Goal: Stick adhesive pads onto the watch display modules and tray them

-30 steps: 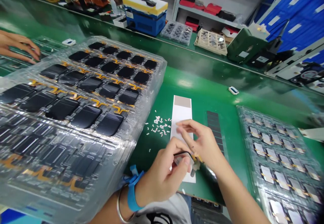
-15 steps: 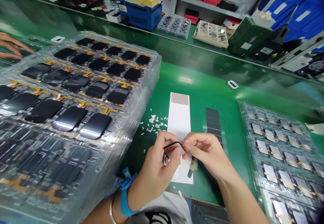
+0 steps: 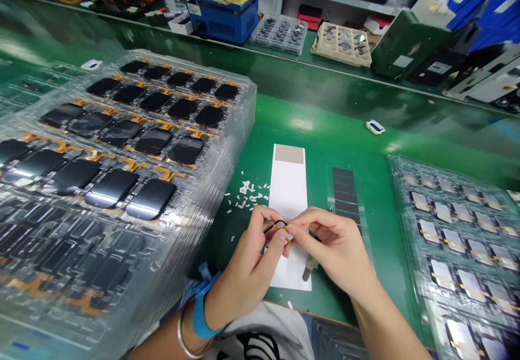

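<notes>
My left hand [image 3: 255,257] is closed around a small display screen [image 3: 280,232] with a dark rim and a pale back, gripped between thumb and fingers. On the screen's right edge, my right hand [image 3: 329,240] pinches at an orange flex cable [image 3: 289,235]; its fingertips hide most of it. A dark rod with tan wrapping [image 3: 309,268] pokes out under the right hand, and a thin dark tip shows above the knuckles; I cannot tell whether they are one tool. Beneath both hands lies a white strip of paper [image 3: 289,186] with a grey-brown patch at its far end.
Stacked clear trays [image 3: 244,105] of black screens rise at left. Another clear tray [image 3: 400,186] of silver-backed screens lies at right. Small white scraps [image 3: 246,189], a sheet of dark strips [image 3: 344,186] and a white-framed part [image 3: 375,127] lie on the green table [image 3: 325,143].
My fingers have drawn the screen slightly, and the orange flex cable now shows across its pale back. The right fingertips have moved a little left. Another person's hand at far left has left view.
</notes>
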Tool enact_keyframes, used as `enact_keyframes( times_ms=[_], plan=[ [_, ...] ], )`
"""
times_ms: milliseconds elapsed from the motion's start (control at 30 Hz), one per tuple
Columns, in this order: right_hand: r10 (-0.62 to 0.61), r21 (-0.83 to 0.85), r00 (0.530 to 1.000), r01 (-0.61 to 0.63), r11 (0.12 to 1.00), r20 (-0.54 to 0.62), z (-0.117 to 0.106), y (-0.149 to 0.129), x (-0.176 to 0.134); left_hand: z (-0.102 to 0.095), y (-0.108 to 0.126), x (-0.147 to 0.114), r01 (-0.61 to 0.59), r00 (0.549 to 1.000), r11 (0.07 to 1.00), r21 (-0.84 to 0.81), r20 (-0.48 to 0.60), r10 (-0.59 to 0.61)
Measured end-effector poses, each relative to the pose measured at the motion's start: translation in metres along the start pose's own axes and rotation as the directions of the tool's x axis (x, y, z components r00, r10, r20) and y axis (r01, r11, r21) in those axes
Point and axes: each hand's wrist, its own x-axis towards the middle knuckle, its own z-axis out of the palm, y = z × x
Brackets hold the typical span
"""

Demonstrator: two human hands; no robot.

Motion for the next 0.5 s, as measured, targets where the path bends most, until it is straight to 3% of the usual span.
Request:
enact_keyframes(
  times_ms=[167, 233, 300, 333, 400, 500],
  plan=[
    [-0.024, -0.088, 1.000, 0.024, 0.996, 0.010, 0.000, 0.004, 0.003, 0.002, -0.002, 0.003, 0.009, 1.000, 1.000, -0.009, -0.016, -0.009],
    [-0.075, -0.211, 0.997, 0.073, 0.975, -0.003, -0.005, 0.002, 0.002, 0.002, -0.003, 0.003, 0.017, 1.000, 1.000, -0.015, -0.017, -0.018],
    [-0.163, -0.429, 0.986, 0.133, 0.894, -0.033, -0.015, -0.004, -0.004, 0.002, -0.004, 0.003, 0.026, 0.999, 1.000, -0.011, -0.034, -0.027],
    [-0.216, -0.564, 0.976, 0.160, 0.810, -0.032, -0.022, -0.007, -0.008, 0.002, -0.004, 0.003, 0.024, 0.999, 1.000, 0.000, -0.045, -0.024],
    [-0.279, -0.808, 0.959, 0.195, 0.557, 0.039, -0.035, -0.012, -0.020, 0.002, -0.004, 0.004, 0.007, 0.998, 0.999, 0.034, -0.058, -0.005],
    [-0.224, -0.952, 0.944, 0.277, 0.131, 0.244, -0.048, -0.011, -0.038, 0.002, -0.003, 0.005, -0.037, 0.999, 0.989, 0.145, -0.003, 0.038]
  ],
)
